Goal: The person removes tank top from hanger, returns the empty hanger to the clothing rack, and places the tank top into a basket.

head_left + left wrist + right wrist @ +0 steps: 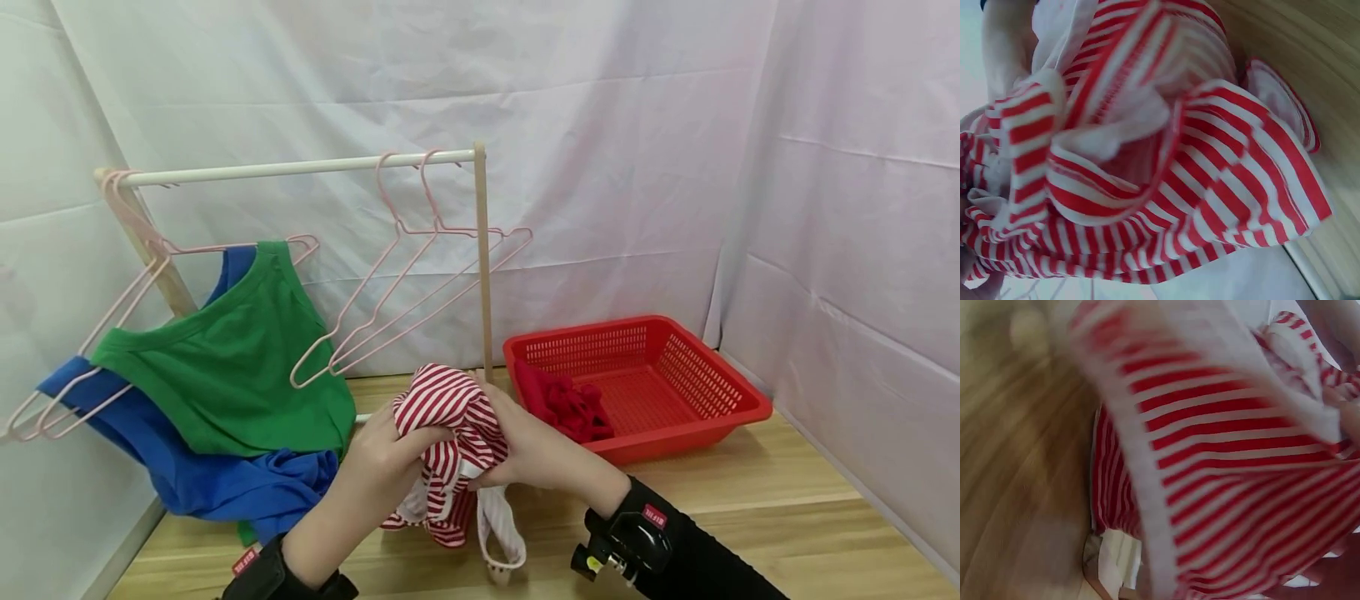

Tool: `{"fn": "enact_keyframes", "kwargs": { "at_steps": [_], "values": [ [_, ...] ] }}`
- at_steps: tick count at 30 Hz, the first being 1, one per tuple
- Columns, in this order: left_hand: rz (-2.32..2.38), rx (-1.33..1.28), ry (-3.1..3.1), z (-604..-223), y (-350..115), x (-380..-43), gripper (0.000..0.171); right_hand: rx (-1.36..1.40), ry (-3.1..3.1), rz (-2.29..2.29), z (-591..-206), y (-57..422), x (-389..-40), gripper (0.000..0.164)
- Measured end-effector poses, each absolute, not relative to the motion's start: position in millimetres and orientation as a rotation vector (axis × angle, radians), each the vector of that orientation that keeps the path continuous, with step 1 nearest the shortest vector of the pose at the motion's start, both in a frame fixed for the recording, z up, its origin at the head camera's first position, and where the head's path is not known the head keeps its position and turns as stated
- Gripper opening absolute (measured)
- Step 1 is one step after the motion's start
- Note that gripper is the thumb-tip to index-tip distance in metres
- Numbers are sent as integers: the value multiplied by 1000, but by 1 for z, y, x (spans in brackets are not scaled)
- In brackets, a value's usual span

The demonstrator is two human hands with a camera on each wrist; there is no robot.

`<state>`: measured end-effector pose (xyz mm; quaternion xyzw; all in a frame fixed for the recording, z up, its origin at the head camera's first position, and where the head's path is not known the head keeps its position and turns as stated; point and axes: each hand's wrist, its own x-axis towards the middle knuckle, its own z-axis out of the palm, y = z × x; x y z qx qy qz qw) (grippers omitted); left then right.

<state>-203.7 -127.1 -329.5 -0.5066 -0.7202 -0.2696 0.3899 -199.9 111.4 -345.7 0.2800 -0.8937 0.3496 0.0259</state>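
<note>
A red-and-white striped garment with white trim is bunched between both hands above the table. My left hand grips its left side, thumb across the front. From the right, my right hand holds the other side, its far fingers partly hidden by the cloth. A white band hangs in a loop below the right hand. The striped cloth fills much of the left wrist view, with folds and an opening. In the right wrist view, a white edge runs down the striped fabric, partly blurred.
A rack with a white rail stands behind the hands. Bare pink hangers hang at its right end; a green top and blue garment hang at left. A red basket holds dark red cloth.
</note>
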Motion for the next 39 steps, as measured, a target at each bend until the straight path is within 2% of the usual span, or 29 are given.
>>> {"fn": "enact_keyframes", "kwargs": {
  "at_steps": [4, 9, 13, 17, 21, 29, 34, 39],
  "values": [
    [-738, -1313, -1768, -327, -121, -199, 19, 881, -2730, 1157, -344, 112, -196, 92],
    [-776, -1282, -1724, -324, -115, -195, 30, 904, -2606, 1167, -341, 111, -192, 55],
    [-775, -1261, -1658, -320, -110, -195, 28, 955, -2444, 1211, -337, 111, -190, 39],
    [-775, -1303, -1606, -315, -104, -196, 25, 948, -2329, 1203, -331, 114, -189, 37],
    [-766, -1335, -1621, -310, -100, -196, 25, 919, -2258, 1121, -320, 123, -190, 41],
    [-802, -1376, -1695, -306, -92, -196, 24, 854, -2118, 984, -294, 144, -196, 35],
    [-829, -1369, -1704, -306, -88, -196, 25, 734, -2090, 909, -278, 161, -194, 34],
    [-844, -1315, -1729, -307, -88, -197, 33, 573, -2038, 917, -262, 187, -191, 39]
  ]
}}
